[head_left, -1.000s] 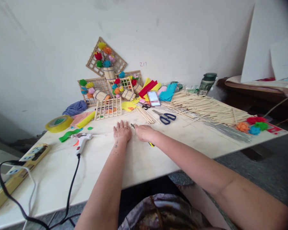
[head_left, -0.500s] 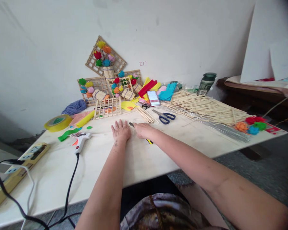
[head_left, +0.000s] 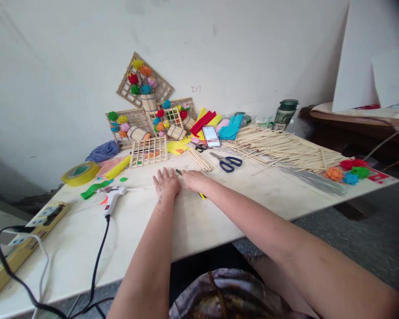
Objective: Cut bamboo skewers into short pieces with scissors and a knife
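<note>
Pale wood is carrying everything here: the surface is stretching away from the person's lap. Near its left side a glue gun is lying on its side, its cord trailing off the edge. Further in, the left hand is pressing flat, fingers spread, holding nothing. Just beside it the right hand is closing its grip around a yellow-and-black cutter, dark tip poking forward and yellow tail showing behind the wrist. Whatever is lying between the hands is hidden or too thin to make out, so no cut is showing. Beyond, blue scissors and a big heap of sticks are lying loose, plenty left by the look of it. Against the wall, flowered lattice panels are standing, seemingly finished.
</note>
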Tool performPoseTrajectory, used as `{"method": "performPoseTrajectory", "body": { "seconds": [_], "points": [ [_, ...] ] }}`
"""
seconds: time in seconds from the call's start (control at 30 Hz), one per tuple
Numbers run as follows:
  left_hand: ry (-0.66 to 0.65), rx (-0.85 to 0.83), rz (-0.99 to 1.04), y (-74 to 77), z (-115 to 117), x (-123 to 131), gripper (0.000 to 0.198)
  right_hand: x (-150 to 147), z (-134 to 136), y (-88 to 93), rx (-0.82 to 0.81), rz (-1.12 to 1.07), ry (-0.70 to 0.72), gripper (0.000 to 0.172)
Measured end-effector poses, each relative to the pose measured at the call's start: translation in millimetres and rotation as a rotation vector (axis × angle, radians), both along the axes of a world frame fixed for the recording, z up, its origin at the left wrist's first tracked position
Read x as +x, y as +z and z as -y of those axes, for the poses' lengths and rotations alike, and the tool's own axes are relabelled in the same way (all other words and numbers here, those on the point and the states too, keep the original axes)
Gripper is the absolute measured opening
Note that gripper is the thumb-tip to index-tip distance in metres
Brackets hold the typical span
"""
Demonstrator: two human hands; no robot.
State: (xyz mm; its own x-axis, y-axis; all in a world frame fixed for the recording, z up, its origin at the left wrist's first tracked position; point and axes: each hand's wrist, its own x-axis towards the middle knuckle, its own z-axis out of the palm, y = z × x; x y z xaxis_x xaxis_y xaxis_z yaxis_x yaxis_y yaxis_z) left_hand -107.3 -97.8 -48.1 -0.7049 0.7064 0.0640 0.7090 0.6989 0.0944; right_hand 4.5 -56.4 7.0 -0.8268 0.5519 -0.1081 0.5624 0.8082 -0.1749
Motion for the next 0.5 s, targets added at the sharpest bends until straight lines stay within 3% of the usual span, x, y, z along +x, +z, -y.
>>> {"method": "performPoseTrajectory", "body": {
  "seconds": [0.17, 0.5],
  "points": [
    [0.003, 0.016, 0.014, 0.3, 1.8, 1.7, 0.054, 4.1, 0.0, -2.4, 0.019, 0.023, 0.019, 0.055],
    [0.017, 0.015, 0.02, 0.2, 1.7, 2.2, 0.054, 20.5, -0.7, -6.2, 0.056, 0.022, 0.041, 0.05]
  ]
}}
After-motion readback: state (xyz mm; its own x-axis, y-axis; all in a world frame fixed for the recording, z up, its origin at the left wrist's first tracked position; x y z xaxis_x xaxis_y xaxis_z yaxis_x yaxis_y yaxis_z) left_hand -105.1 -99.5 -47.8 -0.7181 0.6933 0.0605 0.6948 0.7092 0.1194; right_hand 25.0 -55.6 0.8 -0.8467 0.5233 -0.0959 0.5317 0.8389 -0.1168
